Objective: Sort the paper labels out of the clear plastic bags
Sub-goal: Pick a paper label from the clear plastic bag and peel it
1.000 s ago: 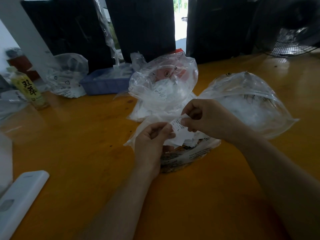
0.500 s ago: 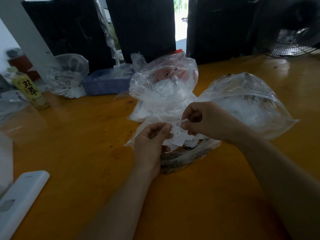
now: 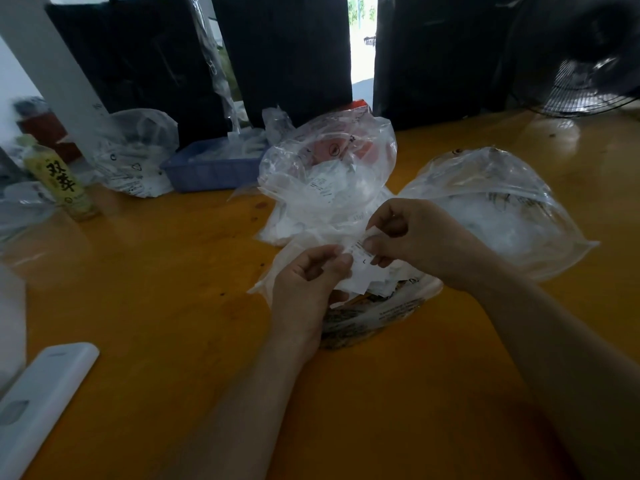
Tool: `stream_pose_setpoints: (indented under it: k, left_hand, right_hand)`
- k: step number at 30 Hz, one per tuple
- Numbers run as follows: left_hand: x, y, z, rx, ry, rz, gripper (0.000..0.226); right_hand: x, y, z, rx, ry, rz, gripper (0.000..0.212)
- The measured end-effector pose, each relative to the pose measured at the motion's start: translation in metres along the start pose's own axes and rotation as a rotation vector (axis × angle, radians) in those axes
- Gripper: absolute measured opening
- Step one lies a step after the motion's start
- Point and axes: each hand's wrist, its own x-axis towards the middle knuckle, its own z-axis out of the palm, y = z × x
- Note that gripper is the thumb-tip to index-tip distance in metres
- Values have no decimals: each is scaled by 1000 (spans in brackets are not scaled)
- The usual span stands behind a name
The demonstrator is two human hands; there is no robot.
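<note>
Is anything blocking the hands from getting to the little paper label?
No. The left hand and right hand both already pinch the paper label, above the clear plastic bag; nothing lies between.

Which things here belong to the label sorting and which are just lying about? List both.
Job: left hand and right hand pinching a paper label; label pile; clear bags.

Lying about: drink bottle, blue tray, white device, fan.
</note>
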Motion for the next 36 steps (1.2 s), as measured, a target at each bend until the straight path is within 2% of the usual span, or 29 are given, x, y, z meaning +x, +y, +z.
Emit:
stream_pose_setpoints:
  k: [3, 6, 9, 14, 17, 19, 28, 34, 36]
  left_hand:
    - [1, 0, -1, -6, 12, 7, 11]
    - [2, 0, -1, -42, 16, -1, 10]
    - [2, 0, 0, -58, 5, 1, 10]
    - [0, 4, 0, -101, 19, -7, 32]
    - [1, 2, 1, -117, 32, -25, 18]
    - [1, 1, 1, -120, 46, -29, 11]
    - [0, 3, 0, -116, 20, -24, 10]
    - [-4, 4, 0, -57, -52, 6, 20]
    - [-4, 5, 0, -59, -63, -2, 16]
  right_hand:
    - [0, -1, 3, 17, 4, 26, 21]
    - [1, -1, 6, 30, 82, 12, 9]
    - [0, -1, 8, -7, 72, 11, 5]
    - [-1, -1, 12, -47, 43, 21, 10]
    - [1, 1, 9, 9, 82, 41, 4]
    - [1, 2, 8, 21, 56, 67, 6]
    - [-1, 0, 6, 30, -95, 82, 15]
    - [0, 3, 8, -68, -151, 60, 19]
    - [0, 3, 8, -123, -143, 19, 17]
